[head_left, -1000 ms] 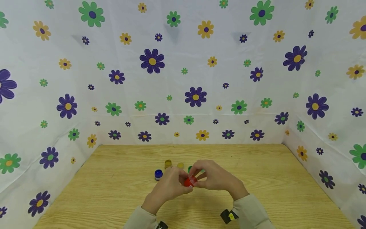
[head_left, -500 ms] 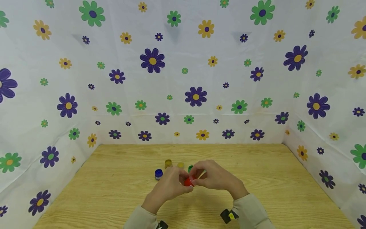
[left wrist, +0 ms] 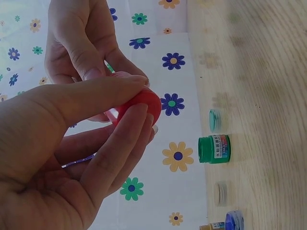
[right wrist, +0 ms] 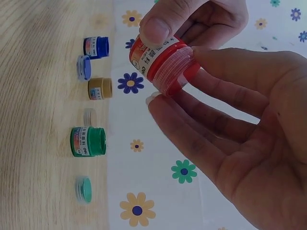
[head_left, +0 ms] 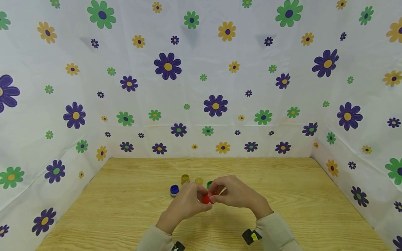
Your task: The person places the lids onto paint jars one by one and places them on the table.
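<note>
My left hand (head_left: 188, 200) grips a small red paint jar (right wrist: 144, 56) by its body, above the table, with the thumb across the printed label. The jar is tilted in the right wrist view, its capped end toward my right hand (head_left: 235, 192). There my right thumb and fingertips pinch the clear, ribbed screw lid (right wrist: 169, 72) at its edge. The lid sits over the jar's mouth, red showing through it. In the left wrist view the red base (left wrist: 146, 106) of the jar shows between my left thumb and fingers.
On the wooden table (head_left: 125, 216) behind my hands stand a blue jar (head_left: 174, 190), an ochre jar (right wrist: 100, 89) and a green jar (right wrist: 88, 142), uncapped. Near them lie a blue lid (right wrist: 84, 68), a pale yellow lid (head_left: 199, 181) and a green lid (right wrist: 83, 189). A flowered cloth (head_left: 201, 87) walls the table.
My right fingers have shifted round the lid, drawing in closer to the red jar and covering more of the lid. My left hand keeps its hold in the same place.
</note>
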`<state>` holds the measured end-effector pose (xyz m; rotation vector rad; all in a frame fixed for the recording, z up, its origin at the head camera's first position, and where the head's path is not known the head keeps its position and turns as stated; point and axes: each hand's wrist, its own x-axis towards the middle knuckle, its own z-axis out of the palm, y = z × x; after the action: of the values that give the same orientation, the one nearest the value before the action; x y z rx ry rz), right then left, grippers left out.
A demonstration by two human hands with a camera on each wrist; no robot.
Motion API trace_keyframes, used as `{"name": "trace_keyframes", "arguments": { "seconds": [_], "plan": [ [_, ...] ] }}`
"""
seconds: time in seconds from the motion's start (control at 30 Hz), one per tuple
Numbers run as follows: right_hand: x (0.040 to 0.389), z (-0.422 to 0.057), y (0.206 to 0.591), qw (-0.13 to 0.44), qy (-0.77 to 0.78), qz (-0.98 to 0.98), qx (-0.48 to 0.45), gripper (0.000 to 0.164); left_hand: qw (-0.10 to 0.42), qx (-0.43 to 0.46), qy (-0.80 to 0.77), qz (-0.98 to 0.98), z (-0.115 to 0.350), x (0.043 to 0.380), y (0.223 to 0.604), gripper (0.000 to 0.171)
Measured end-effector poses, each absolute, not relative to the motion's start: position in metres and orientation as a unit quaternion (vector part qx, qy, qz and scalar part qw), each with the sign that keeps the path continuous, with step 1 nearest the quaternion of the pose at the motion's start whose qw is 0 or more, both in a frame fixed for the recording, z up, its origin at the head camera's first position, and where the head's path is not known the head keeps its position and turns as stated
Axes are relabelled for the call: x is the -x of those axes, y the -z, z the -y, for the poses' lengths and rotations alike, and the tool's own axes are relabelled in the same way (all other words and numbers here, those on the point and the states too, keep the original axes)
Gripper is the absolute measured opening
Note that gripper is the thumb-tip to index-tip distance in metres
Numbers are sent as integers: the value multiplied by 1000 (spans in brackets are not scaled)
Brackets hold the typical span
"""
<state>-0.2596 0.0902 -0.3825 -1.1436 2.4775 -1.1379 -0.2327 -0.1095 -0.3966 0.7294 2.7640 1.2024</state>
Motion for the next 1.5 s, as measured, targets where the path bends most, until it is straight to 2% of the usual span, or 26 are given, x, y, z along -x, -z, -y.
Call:
{"name": "trace_keyframes", "arguments": {
  "seconds": [0.3, 0.83, 1.5],
  "plan": [
    [260, -91, 381, 78, 391, -830, 390, 17, 19, -232, -395, -889, 111, 233, 397, 16],
    [257, -90, 382, 93, 414, -808, 410, 19, 17, -231, -396, -889, 111, 232, 396, 15],
    [259, -90, 381, 91, 385, -834, 384, 13, 12, -237, -390, -890, 108, 231, 395, 15]
  ]
}}
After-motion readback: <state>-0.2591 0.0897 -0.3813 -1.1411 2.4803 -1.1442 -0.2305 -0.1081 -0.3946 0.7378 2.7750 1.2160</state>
